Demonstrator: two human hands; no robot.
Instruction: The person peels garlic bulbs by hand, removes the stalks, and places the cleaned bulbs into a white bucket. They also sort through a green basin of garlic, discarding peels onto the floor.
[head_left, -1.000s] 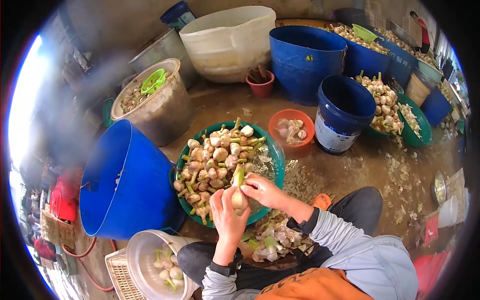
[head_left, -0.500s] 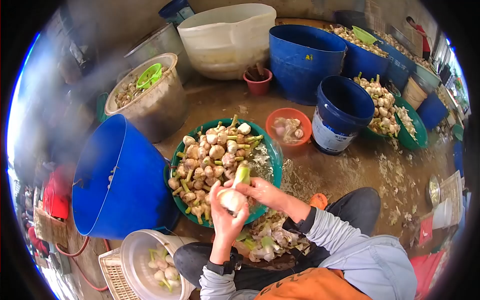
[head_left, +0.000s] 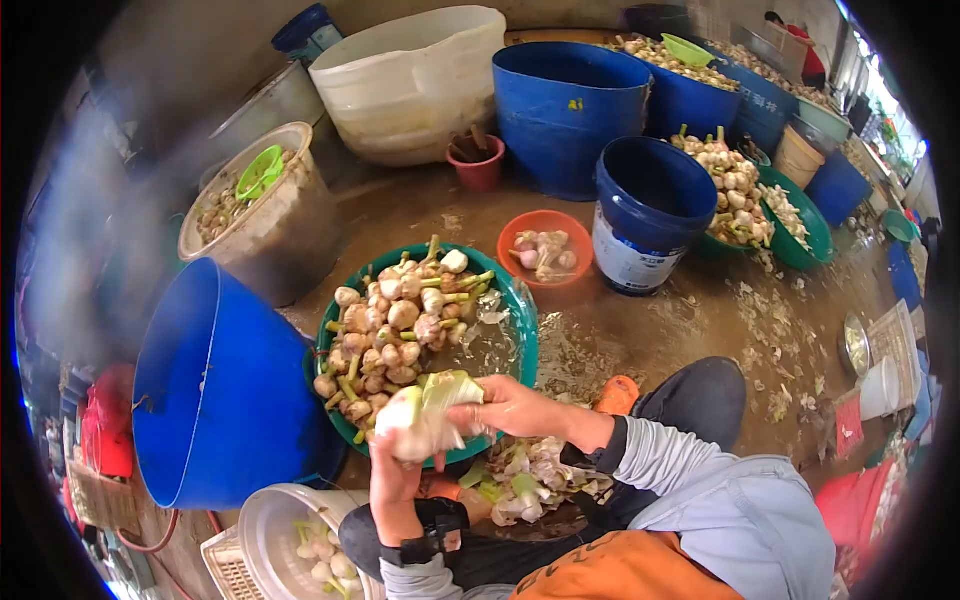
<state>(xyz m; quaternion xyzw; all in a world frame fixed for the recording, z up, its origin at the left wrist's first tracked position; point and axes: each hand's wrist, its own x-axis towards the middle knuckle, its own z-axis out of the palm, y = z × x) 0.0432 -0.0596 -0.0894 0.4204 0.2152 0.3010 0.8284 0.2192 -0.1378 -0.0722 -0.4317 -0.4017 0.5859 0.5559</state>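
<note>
My left hand (head_left: 397,475) is closed round a white garlic bulb (head_left: 400,418) over the near edge of a green basin (head_left: 528,350). The fingers of my right hand (head_left: 515,405) pinch a pale green and white strip of garlic skin (head_left: 450,390) that stands out from the bulb; motion blurs this part. In the basin lies a heap of unpeeled garlic bulbs (head_left: 385,335) with short stalks. Below my hands is a pile of peeled-off skins (head_left: 535,480). A translucent white bucket (head_left: 262,545) at the lower left holds several clean bulbs (head_left: 325,560).
A blue tub (head_left: 235,400) stands left of the basin. A small orange bowl (head_left: 510,260) with some garlic and a dark blue bucket (head_left: 640,255) stand beyond it. More garlic (head_left: 735,195) is heaped at right. Scraps of skin litter the wet floor (head_left: 700,330).
The garlic bulb and both hands have moved slightly left. My right hand has gone from gripping the green stalk to pulling a strip of skin away from the bulb. The view has shifted a little.
</note>
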